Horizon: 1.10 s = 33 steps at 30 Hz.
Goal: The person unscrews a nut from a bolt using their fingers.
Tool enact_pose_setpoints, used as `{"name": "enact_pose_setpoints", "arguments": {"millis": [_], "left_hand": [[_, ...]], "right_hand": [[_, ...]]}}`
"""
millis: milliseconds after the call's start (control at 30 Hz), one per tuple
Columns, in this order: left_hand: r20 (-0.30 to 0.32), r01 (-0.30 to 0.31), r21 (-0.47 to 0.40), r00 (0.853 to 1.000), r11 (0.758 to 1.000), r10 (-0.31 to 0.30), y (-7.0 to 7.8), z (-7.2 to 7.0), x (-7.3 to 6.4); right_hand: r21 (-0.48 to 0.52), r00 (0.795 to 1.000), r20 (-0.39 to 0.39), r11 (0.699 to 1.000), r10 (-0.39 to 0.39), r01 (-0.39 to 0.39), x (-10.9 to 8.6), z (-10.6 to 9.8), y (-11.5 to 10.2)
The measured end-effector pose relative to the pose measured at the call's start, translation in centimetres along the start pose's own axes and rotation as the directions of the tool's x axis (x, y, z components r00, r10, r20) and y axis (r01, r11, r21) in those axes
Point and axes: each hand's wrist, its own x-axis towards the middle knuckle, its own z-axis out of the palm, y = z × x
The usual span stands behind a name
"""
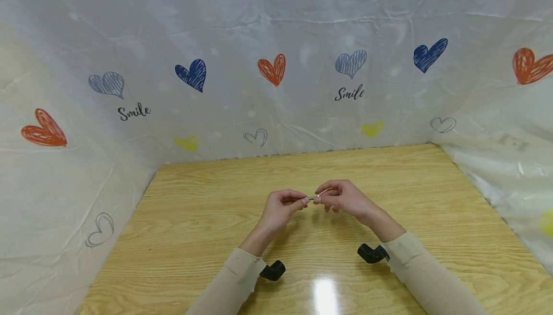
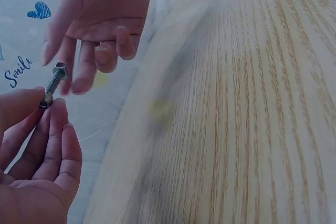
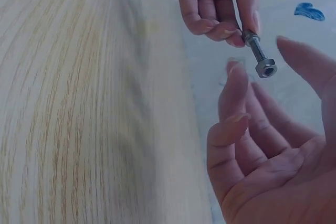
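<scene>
My left hand (image 1: 278,208) pinches a small silver bolt (image 2: 53,83) between thumb and fingertips, near one end. A hex nut (image 3: 266,68) sits on the bolt's other end, with its opening showing in the right wrist view. Around that nut, my right hand (image 1: 347,199) holds its thumb and fingers spread. Gaps show between the nut and the right thumb (image 3: 302,64) and fingers in the right wrist view. Both hands are raised above the wooden table (image 1: 194,219). The left fingertips hide part of the bolt's held end.
Pale sheeting (image 1: 302,108) printed with hearts and "Smile" hangs behind the table and along its sides. A black wrist mount (image 1: 273,271) sticks out from the left sleeve, and another black mount (image 1: 371,253) from the right sleeve.
</scene>
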Motion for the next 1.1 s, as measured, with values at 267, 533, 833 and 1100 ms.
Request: {"name": "enact_pose_setpoints", "arguments": {"millis": [267,533,833,1100], "left_hand": [[-0.004,-0.009,0.016,1.0,1.0,0.009,-0.16,0.2,-0.02],[0.004,-0.006,0.012,1.0,1.0,0.006,-0.17,0.2,-0.13],[0.001,-0.005,0.01,1.0,1.0,0.005,-0.17,0.11,-0.07],[-0.012,-0.004,-0.001,1.0,1.0,0.004,-0.2,0.1,-0.02]], "right_hand": [[-0.057,0.993,-0.017,0.991,0.12,-0.12,0.05,0.35,-0.2],[-0.005,0.998,0.019,0.998,0.061,-0.061,0.0,0.22,-0.18],[0.006,1.0,0.021,1.0,0.001,-0.001,-0.01,-0.05,0.11],[-0.014,0.999,0.017,0.999,-0.038,0.038,0.23,-0.05,0.58]]}}
